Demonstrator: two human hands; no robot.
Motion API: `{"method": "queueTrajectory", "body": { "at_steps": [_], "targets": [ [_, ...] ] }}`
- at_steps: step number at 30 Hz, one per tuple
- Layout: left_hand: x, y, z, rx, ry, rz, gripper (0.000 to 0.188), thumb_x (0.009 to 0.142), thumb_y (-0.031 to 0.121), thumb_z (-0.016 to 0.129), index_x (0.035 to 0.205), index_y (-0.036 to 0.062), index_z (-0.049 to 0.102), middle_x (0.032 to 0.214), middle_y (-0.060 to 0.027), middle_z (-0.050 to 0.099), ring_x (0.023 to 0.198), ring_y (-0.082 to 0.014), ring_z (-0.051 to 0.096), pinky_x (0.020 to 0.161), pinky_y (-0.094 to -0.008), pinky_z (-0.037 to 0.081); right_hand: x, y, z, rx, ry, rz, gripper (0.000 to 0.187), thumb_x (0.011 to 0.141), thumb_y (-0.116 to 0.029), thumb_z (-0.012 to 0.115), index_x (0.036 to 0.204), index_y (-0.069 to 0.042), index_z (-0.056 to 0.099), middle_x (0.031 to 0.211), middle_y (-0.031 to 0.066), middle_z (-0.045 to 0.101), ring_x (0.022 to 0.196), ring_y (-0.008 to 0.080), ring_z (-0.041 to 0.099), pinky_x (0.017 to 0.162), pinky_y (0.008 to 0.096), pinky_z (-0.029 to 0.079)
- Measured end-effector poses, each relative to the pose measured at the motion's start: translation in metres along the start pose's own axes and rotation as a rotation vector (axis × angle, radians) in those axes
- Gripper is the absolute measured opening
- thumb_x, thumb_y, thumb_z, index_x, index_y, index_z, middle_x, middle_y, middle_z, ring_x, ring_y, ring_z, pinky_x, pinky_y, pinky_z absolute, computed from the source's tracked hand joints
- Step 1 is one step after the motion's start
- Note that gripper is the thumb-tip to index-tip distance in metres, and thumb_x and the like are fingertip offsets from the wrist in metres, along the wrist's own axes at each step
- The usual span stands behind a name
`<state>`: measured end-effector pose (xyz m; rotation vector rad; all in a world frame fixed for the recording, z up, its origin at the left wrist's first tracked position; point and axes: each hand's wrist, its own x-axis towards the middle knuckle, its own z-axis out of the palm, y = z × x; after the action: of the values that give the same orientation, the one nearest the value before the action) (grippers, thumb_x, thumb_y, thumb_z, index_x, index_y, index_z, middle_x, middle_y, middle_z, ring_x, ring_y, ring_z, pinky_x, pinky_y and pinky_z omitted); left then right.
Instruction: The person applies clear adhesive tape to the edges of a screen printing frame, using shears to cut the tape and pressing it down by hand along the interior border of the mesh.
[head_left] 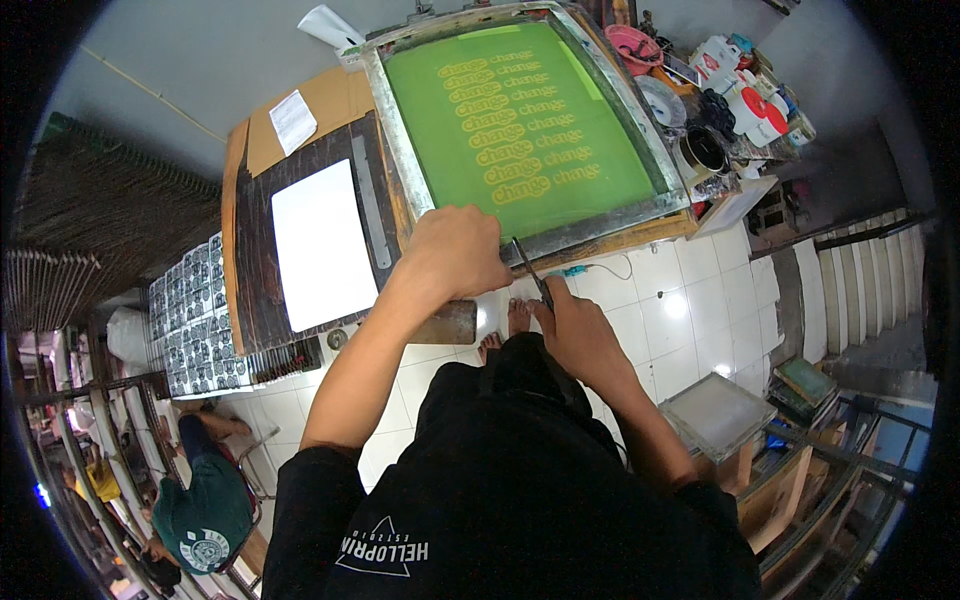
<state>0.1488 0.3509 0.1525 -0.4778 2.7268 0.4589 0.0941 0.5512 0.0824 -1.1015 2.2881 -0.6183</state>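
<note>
A screen printing frame point(640, 212) with green mesh point(440, 80) lies on the table ahead of me, rows of pale yellow lettering running down it. My left hand point(455, 250) is closed over its near edge, close to the left corner. In my right hand point(580, 335), just below that edge, is a thin dark tool point(532, 268) with a narrow shaft or blade. Its tip points up toward the frame; its exact kind is unclear. Left of the frame, a white sheet point(325, 245) lies on a dark board point(253, 240) next to a metal ruler point(370, 200).
Pots, a pink basin point(632, 48) and red-lidded tubs point(765, 125) crowd the right side bench. Printed sheets point(190, 320) hang or lie at the left, near a seated person in green point(205, 510). Another framed screen point(718, 412) stands low at the right, beside metal racking point(850, 470).
</note>
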Motion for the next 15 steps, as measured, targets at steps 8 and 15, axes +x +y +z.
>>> {"method": "queueTrajectory", "body": {
  "at_steps": [8,15],
  "targets": [
    [0.0,0.002,-0.001,-0.034,0.014,-0.027,0.042,0.071,0.035,0.075,0.083,-0.006,0.075,0.083,-0.0271,0.071,0.084,-0.0405,0.072,0.081,-0.0458,0.058,-0.001,-0.01,-0.007,0.025,-0.03,0.039,0.03,0.101,-0.023,0.055,0.112,0.002,0.045,0.08,0.0319,0.067,0.079,0.0521,0.066,0.071,0.0608,0.051],
    [0.001,0.004,-0.002,-0.019,0.0,-0.034,0.041,0.071,0.033,0.075,0.082,-0.0057,0.075,0.08,-0.0265,0.07,0.082,-0.0407,0.072,0.08,-0.0459,0.058,0.005,-0.015,-0.002,-0.032,-0.083,0.085,0.032,0.101,-0.025,0.054,0.114,0.002,0.045,0.084,0.0303,0.068,0.081,0.0495,0.068,0.072,0.0581,0.053]
  ]
}}
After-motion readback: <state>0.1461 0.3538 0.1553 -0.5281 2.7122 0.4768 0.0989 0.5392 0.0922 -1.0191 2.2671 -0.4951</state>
